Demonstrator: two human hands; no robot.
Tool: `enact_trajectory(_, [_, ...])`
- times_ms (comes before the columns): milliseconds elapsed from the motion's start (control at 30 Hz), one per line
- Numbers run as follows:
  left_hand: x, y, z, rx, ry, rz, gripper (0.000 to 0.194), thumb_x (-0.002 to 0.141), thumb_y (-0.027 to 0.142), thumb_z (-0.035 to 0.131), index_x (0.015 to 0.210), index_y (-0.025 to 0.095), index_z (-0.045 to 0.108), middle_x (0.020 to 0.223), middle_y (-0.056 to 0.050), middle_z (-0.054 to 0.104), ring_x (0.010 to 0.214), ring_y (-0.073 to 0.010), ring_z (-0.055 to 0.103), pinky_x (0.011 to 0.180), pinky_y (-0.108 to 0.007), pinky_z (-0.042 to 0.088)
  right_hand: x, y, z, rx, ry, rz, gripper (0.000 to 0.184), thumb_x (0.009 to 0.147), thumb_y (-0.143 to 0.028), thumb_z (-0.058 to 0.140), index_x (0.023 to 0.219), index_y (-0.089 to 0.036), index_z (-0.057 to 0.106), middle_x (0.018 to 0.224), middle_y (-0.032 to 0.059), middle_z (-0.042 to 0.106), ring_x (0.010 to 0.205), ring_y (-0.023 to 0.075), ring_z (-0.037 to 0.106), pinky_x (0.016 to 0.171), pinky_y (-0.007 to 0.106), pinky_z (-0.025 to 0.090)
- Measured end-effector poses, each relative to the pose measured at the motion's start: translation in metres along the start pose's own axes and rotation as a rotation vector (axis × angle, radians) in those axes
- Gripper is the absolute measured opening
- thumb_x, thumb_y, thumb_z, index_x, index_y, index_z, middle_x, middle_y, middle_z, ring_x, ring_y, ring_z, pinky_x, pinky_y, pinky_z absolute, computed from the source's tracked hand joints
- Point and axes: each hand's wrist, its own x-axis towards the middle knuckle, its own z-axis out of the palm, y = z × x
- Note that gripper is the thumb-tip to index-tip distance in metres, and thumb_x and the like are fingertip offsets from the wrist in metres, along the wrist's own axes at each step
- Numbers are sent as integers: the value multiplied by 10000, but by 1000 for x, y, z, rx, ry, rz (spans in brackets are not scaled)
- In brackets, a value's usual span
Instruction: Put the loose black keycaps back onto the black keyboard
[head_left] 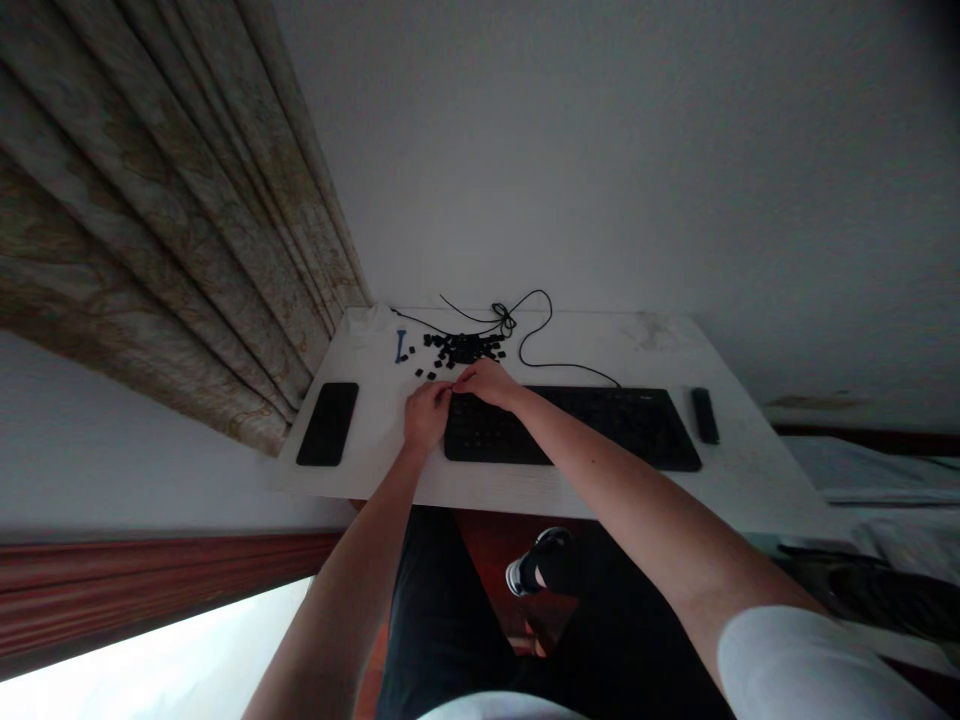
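2 bare arms reach out over dark trousers [442, 610], and 1 shoe [541, 560] shows below the table. The left hand [427, 415] and the right hand [489, 383] meet at the top edge of 1 black keyboard [570, 430]. Their fingers curl in close, but I cannot tell if they grip anything. The step in hand looks like working on the keys, so small, careful fingertip moves seem called for. Just past the hands lies a heap of loose black keycaps [459, 349] — too many to count well, maybe 30 or more. 1 blue plastic piece [401, 345] lies beside them, and 1 black cable [525, 325] loops behind. Also on the white table [739, 470] are 1 black phone [327, 424] and 1 black remote [704, 415] — 1 on each side of the keyboard. Far off hangs 1 curtain [172, 240].
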Motion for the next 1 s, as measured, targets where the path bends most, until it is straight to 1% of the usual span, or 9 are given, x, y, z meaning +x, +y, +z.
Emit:
enact_trajectory(200, [0,3,-2,-28,5,-41,205,938,240,546,1023,235,733,1041,-47,742,983,-195,673,933,-335,505,3,-1,4,112,-11,121,183,695,-274,770,803,-131,809,567,0,639,601,132,578,564,237,382])
enact_trajectory(333, [-1,4,-2,-37,4,-57,202,939,243,543,1009,227,731,1020,-47,745,970,-193,674,932,-334,501,3,-2,3,135,-15,157,193,666,-279,785,767,-115,797,524,-17,584,557,116,519,525,240,341])
enact_trajectory(433, [-2,5,-3,-40,5,-67,188,931,248,557,995,225,732,1009,-47,744,955,-193,674,925,-334,503,2,-1,1,147,-17,162,206,654,-299,796,740,-112,787,520,-23,567,556,110,496,523,240,338])
enact_trajectory(767, [-2,2,-1,-54,11,-63,160,895,223,586,959,232,732,978,-41,740,933,-196,678,910,-345,516,1,5,6,158,-39,144,189,676,-299,774,777,-140,789,585,-7,639,611,127,571,566,233,380])
enact_trajectory(900, [-1,1,0,-61,3,-49,134,863,216,631,957,225,727,985,-41,734,914,-190,678,897,-338,520,1,6,8,131,-40,133,216,686,-326,781,773,-129,779,582,-4,634,608,128,564,567,239,373])
enact_trajectory(1000, [-1,-1,1,-55,7,-39,128,868,241,641,962,223,726,984,-44,727,911,-190,678,887,-338,522,2,7,8,115,-28,139,227,685,-342,786,761,-129,772,574,-7,625,595,123,550,561,239,364])
